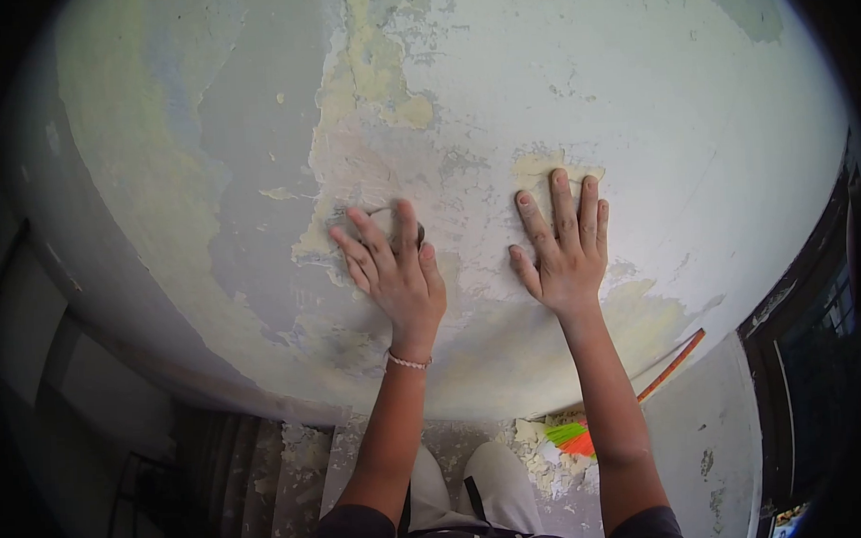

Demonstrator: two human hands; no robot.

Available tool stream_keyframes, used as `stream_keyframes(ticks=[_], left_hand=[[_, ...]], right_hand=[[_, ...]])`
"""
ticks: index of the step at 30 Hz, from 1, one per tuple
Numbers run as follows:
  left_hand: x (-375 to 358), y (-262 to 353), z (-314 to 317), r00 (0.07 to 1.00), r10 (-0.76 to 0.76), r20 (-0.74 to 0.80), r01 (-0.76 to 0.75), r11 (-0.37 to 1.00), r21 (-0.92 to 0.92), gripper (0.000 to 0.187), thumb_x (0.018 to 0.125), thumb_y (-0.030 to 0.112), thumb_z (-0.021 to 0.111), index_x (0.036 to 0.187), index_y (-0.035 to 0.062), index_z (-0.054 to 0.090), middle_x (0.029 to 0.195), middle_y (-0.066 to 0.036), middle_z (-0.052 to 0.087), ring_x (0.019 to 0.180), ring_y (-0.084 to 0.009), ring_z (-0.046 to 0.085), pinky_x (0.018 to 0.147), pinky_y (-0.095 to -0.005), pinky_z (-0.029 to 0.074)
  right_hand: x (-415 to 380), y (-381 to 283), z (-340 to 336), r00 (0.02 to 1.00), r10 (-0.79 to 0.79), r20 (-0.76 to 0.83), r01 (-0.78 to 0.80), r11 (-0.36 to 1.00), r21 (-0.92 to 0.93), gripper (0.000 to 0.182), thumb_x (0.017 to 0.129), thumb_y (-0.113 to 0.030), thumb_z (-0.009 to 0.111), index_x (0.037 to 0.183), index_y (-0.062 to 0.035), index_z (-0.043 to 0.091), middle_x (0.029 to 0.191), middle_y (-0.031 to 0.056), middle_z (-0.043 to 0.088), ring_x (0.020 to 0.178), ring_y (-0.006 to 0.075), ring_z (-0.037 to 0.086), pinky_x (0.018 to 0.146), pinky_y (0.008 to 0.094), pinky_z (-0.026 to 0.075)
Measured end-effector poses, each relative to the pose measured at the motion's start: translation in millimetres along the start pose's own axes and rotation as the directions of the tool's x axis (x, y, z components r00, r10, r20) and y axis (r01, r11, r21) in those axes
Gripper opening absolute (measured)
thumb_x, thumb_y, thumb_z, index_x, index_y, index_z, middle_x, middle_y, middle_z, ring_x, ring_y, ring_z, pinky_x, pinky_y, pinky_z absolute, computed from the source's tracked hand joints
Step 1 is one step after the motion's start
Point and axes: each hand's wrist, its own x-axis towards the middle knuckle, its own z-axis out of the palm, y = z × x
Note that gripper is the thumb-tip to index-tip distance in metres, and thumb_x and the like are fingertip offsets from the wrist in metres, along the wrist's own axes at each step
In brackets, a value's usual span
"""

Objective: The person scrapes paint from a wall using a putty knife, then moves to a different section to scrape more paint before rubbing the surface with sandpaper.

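Peeling paint covers the wall (652, 100) in front of me, with white, grey and yellowish patches. My left hand (398, 275) presses a pale, round-edged piece (383, 217) with a dark rim against it; the fingers cover most of the piece, so its kind is hidden. To the right, my right hand (567, 255) lies flat on the wall with its fingers spread and holds nothing. Its fingertips rest on a yellowish bare patch (541, 161). Both hands look dusty.
Paint flakes (542, 464) lie heaped on the floor by a broom (571, 439) with green and orange bristles. An orange-red stick (671, 365) leans at the right. Stairs (253, 474) descend at the lower left. A dark window frame (767, 399) stands far right.
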Motion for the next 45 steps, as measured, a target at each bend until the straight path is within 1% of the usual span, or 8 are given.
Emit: stream_keyframes(ticks=[5,15,21,30,34,37,41,45], left_hand=[[-126,-32,53,0.999,0.016,0.038,-0.016,1.000,0.003,0.052,0.108,0.038,0.031,0.156,0.0184,0.040,0.164,-0.031,0.010,0.150,-0.0551,-0.003,0.115,-0.0621,0.009],[-15,20,5,0.952,0.198,0.233,-0.216,0.975,0.056,0.055,0.100,0.036,0.055,0.154,0.0348,0.041,0.166,-0.018,0.021,0.151,-0.0483,0.009,0.119,-0.0529,0.012],[-116,-46,34,0.784,0.545,0.297,-0.611,0.762,0.214,0.062,0.098,0.047,0.056,0.154,0.0515,0.031,0.167,-0.005,0.022,0.154,-0.0374,0.014,0.122,-0.0479,0.011],[1,6,0,0.904,0.338,0.261,-0.372,0.923,0.095,0.067,0.097,0.042,0.058,0.158,0.0414,0.028,0.168,-0.010,0.020,0.152,-0.0414,0.018,0.122,-0.0479,0.012],[-86,-59,40,0.788,0.545,0.284,-0.614,0.729,0.304,0.067,0.099,0.044,0.055,0.158,0.0447,0.023,0.169,-0.009,0.016,0.153,-0.0404,0.016,0.123,-0.0489,0.014],[-75,-67,34,0.718,0.584,0.378,-0.679,0.708,0.196,0.063,0.102,0.045,0.051,0.158,0.0465,0.022,0.169,-0.009,0.013,0.154,-0.0385,0.012,0.124,-0.0489,0.014],[-10,-21,6,0.843,0.520,0.137,-0.537,0.803,0.258,0.057,0.105,0.032,0.048,0.159,0.0251,0.031,0.167,-0.014,0.021,0.152,-0.0423,0.020,0.116,-0.0486,0.030],[32,11,-9,0.684,0.637,-0.354,-0.679,0.734,0.010,0.043,0.110,0.024,0.036,0.146,0.0053,0.050,0.153,-0.012,0.048,0.134,-0.0404,0.049,0.106,-0.0438,0.044]], right_hand=[[-2,1,0,1.000,-0.009,0.001,0.009,1.000,-0.001,0.055,0.094,-0.049,0.052,0.148,-0.0358,0.052,0.161,0.0064,0.038,0.150,0.0372,0.029,0.123,0.0501,0.019],[-8,-1,4,1.000,-0.002,-0.005,0.002,1.000,0.004,0.054,0.095,-0.046,0.052,0.147,-0.0328,0.053,0.161,0.0090,0.038,0.149,0.0402,0.029,0.121,0.0528,0.021],[-38,0,10,0.999,-0.008,0.039,0.007,1.000,0.011,0.050,0.098,-0.041,0.048,0.146,-0.0318,0.054,0.160,0.0101,0.039,0.148,0.0419,0.030,0.120,0.0539,0.023],[-174,20,12,0.957,0.281,0.066,-0.289,0.936,0.204,0.063,0.095,-0.016,0.058,0.153,-0.0086,0.037,0.157,0.0217,0.037,0.146,0.0456,0.031,0.118,0.0532,0.028],[-392,-29,-105,0.571,0.716,0.402,-0.779,0.627,-0.012,0.060,0.088,0.006,0.057,0.145,-0.0025,0.041,0.159,0.0232,0.029,0.144,0.0406,0.035,0.116,0.0471,0.035],[-571,-116,-271,-0.032,0.784,0.620,-0.847,0.309,-0.434,0.032,0.084,0.002,0.055,0.112,-0.0115,0.064,0.136,0.0175,0.053,0.123,0.0418,0.056,0.099,0.0491,0.049],[-665,-264,-480,-0.817,0.557,0.150,-0.270,-0.139,-0.953,0.028,0.087,-0.015,0.059,0.108,-0.0096,0.076,0.119,0.0183,0.070,0.114,0.0344,0.066,0.097,0.0437,0.053],[-681,-374,-576,-0.903,0.255,-0.346,0.052,-0.734,-0.677,0.040,0.088,-0.021,0.059,0.122,-0.0017,0.069,0.129,0.0209,0.065,0.123,0.0369,0.060,0.101,0.0444,0.050]])
